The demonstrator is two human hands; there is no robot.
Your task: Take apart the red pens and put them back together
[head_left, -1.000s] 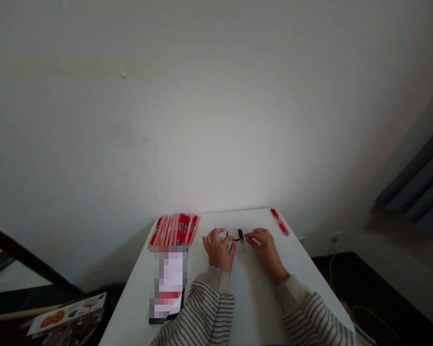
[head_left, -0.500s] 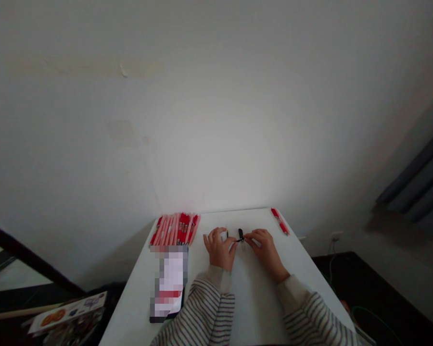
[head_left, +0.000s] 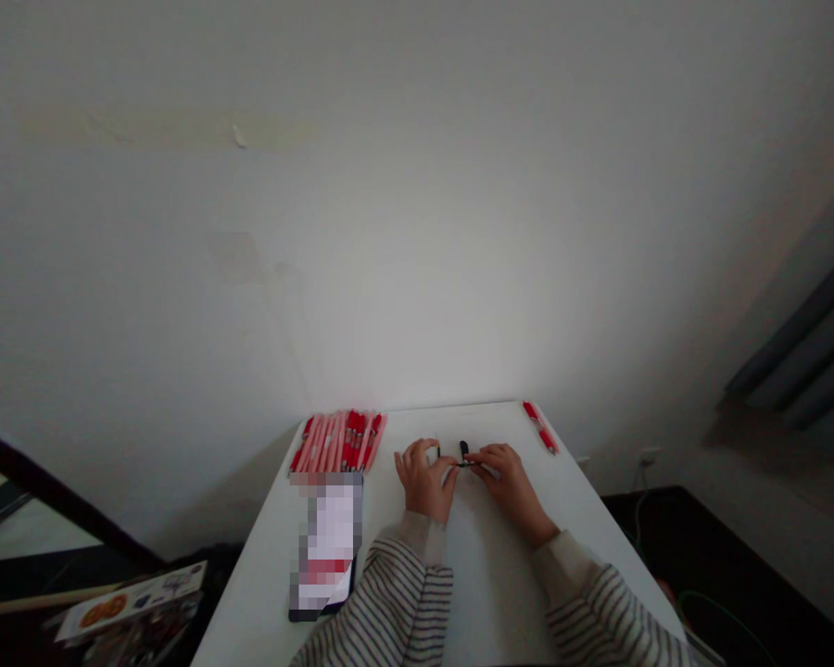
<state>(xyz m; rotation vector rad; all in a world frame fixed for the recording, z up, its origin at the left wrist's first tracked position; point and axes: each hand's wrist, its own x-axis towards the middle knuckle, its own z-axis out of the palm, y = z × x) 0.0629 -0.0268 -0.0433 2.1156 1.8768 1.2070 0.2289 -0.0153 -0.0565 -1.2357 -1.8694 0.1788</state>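
Note:
Between my two hands is a thin black stick-like piece (head_left: 467, 464), too small to tell its exact kind. My left hand (head_left: 427, 482) pinches its left end between thumb and forefinger, the other fingers raised and spread. At the right end, my right hand (head_left: 504, 472) has thumb and fingertips closed on the same piece. A short black part (head_left: 464, 447) shows just beyond it; whether the two are joined I cannot tell. Past the left fingers a small white and black item (head_left: 434, 453) is partly hidden.
Several red and pink pens (head_left: 337, 442) lie in a row at the back left of the white table (head_left: 486, 593). A single red pen (head_left: 540, 428) lies at the back right. Near my left forearm is a phone (head_left: 330, 547) with its screen blurred. A wall (head_left: 417, 232) rises behind the table.
My right fingers have shifted slightly left, closer to my left hand. The thin black piece now lies more level between them. My left hand has barely moved.

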